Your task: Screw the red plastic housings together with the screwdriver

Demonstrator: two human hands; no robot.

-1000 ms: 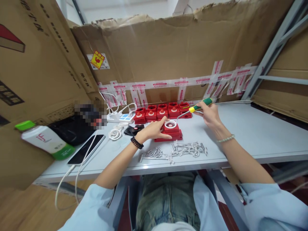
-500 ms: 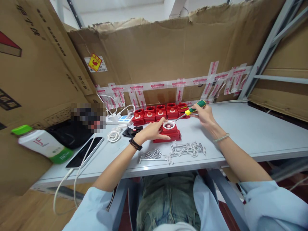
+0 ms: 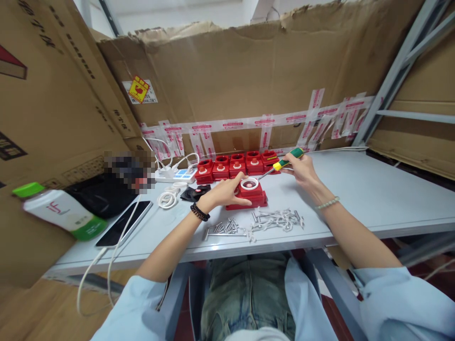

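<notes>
My left hand (image 3: 227, 192) grips a red box-shaped housing (image 3: 249, 202) on the table, thumb on its near side and fingers at the far side. A white ring (image 3: 250, 184) sits on top of the housing, around a round opening. My right hand (image 3: 302, 171) is closed on a screwdriver (image 3: 288, 159) with a green and yellow handle. Its shaft slants down to the left, with the tip at the ring's upper right edge; exact contact is too small to tell. Loose screws (image 3: 227, 227) and several metal pins with white cords (image 3: 277, 220) lie in front of the housing.
Several similar red housings (image 3: 237, 166) stand in a row behind. To the left are a white power strip (image 3: 177, 176), white rings (image 3: 167, 200), a black pouch (image 3: 195, 192), a phone (image 3: 124, 223) with a cable, and a bottle (image 3: 64, 213). Cardboard (image 3: 227, 80) walls the back.
The view has shifted very slightly. Both hands, the housing and the screwdriver keep nearly the same positions.
</notes>
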